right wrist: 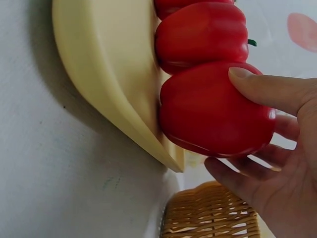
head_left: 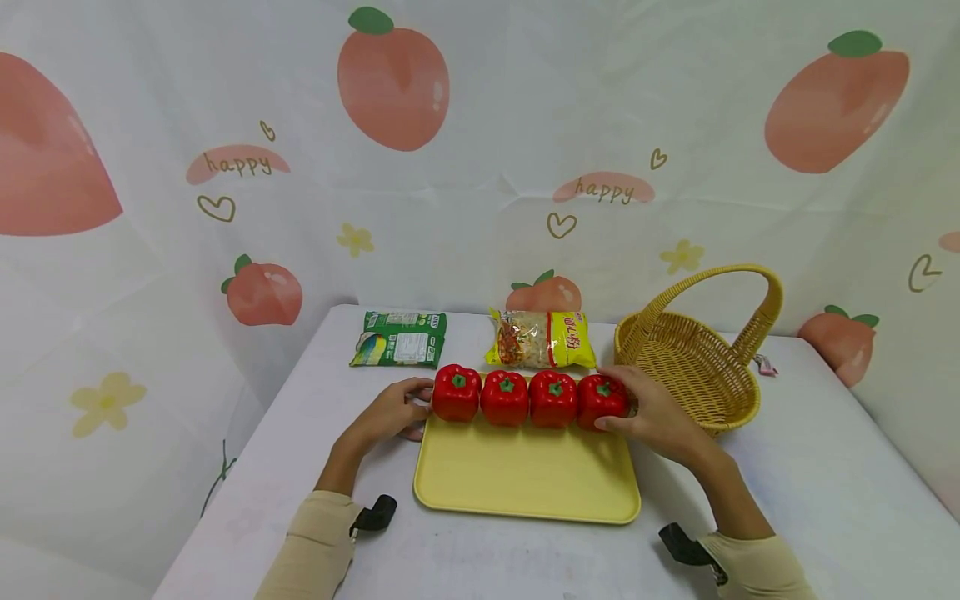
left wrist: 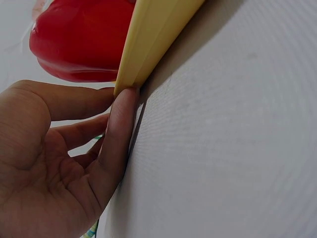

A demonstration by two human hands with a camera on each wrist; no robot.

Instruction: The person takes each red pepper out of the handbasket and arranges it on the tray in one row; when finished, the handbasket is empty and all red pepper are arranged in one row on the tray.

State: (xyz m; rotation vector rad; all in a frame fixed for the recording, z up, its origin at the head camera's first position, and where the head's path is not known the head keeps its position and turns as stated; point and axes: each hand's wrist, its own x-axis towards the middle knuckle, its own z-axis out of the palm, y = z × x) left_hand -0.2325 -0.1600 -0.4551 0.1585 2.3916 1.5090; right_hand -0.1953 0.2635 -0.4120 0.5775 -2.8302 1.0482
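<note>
Several red bell peppers with green stems stand in a row along the far side of a yellow tray (head_left: 525, 475). My left hand (head_left: 393, 410) is at the tray's left edge, beside the leftmost bell pepper (head_left: 456, 396). In the left wrist view, its thumb and a finger pinch the tray's rim (left wrist: 143, 44). At the other end, my right hand (head_left: 660, 421) holds the rightmost bell pepper (head_left: 596, 398). The right wrist view shows the thumb on that pepper (right wrist: 210, 111) and curled fingers around its other side, partly hidden behind it.
Behind the tray lie a green packet (head_left: 401, 340) and a yellow-and-clear food packet (head_left: 542, 340). A yellow wicker basket (head_left: 697, 367) with a tall handle stands at the right, close to my right hand. A printed cloth (head_left: 465, 217) hangs behind the white table (head_left: 480, 558).
</note>
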